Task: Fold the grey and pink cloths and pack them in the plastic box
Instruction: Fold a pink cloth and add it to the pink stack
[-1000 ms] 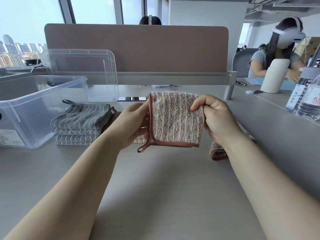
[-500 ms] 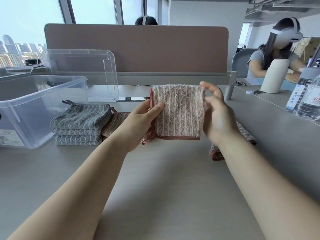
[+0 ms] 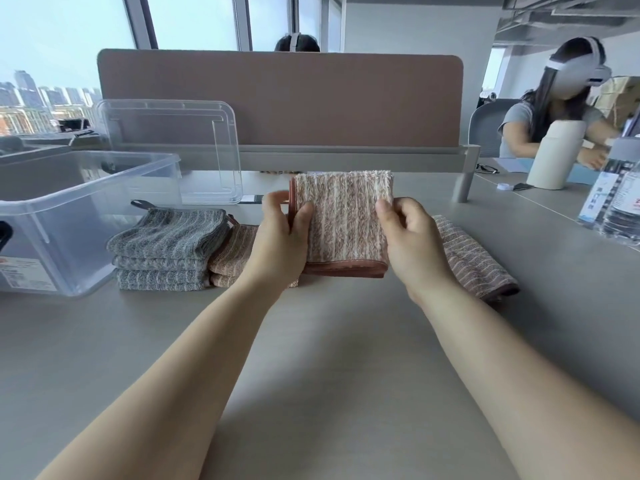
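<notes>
A folded pink cloth (image 3: 343, 220) is held upright above the desk between both hands. My left hand (image 3: 282, 233) grips its left edge, thumb on the front. My right hand (image 3: 410, 237) grips its right edge the same way. A stack of folded grey cloths (image 3: 166, 249) lies to the left, with folded pink cloths (image 3: 230, 256) beside it, partly hidden by my left wrist. Another pink cloth (image 3: 474, 258) lies flat on the desk behind my right hand. The clear plastic box (image 3: 79, 216) stands at the far left; nothing shows inside it.
The box's clear lid (image 3: 173, 147) leans against a brown desk divider (image 3: 280, 98). Water bottles (image 3: 620, 199) and a white flask (image 3: 554, 154) stand at the right. A person with a headset sits at the far right, another behind the divider.
My right hand, which had opened beside the cloth half a second ago, now grips its right edge again. My left thumb has come onto the front, and the cloth has shifted slightly right.
</notes>
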A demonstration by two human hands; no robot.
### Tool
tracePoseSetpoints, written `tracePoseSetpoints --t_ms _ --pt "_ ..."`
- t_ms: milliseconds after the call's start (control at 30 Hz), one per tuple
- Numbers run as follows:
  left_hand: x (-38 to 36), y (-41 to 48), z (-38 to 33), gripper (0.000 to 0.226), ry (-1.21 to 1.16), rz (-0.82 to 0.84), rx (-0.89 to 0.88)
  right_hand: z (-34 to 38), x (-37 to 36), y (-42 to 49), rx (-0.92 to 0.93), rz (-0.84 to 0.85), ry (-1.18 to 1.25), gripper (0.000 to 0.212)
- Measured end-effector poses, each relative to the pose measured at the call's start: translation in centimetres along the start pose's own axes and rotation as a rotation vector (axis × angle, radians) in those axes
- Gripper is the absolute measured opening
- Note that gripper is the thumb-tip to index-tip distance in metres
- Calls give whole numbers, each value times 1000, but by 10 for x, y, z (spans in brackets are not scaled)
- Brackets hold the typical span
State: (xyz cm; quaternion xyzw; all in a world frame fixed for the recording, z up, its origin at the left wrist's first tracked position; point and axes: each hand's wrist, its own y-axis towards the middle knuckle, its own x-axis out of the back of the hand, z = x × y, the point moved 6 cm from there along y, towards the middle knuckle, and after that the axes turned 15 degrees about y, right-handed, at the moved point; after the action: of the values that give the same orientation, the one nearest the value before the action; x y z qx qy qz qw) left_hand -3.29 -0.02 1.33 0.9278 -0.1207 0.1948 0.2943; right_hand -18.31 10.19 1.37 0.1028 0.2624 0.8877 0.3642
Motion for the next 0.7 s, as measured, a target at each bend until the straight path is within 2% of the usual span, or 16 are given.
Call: tracePoseSetpoints --t_ms 67,133,200,267,333,500,600,700 --pt "2 0 0 35 -15 -32 -56 3 -3 -1 28 -45 -1 17" --pt "5 1 -1 36 16 -24 -138 11 -7 -6 57 -33 53 21" --pt "8 -1 -6 31 43 20 -227 19 -12 -11 80 64 75 32" --pt "10 -3 -10 28 30 77 -266 21 -18 -12 46 213 78 34" --pt "11 -1 -10 33 1 170 -229 16 -20 -12 -12 337 65 43" --pt "23 -3 5 90 -177 509 -51 -3 -19 -9 -236 484 192 91" --pt "30 -4 11 102 -181 604 -22 -3 -23 -9 -294 520 292 94" --pt "39 -1 16 101 -264 636 40 -3 -34 -5 -383 497 395 87"
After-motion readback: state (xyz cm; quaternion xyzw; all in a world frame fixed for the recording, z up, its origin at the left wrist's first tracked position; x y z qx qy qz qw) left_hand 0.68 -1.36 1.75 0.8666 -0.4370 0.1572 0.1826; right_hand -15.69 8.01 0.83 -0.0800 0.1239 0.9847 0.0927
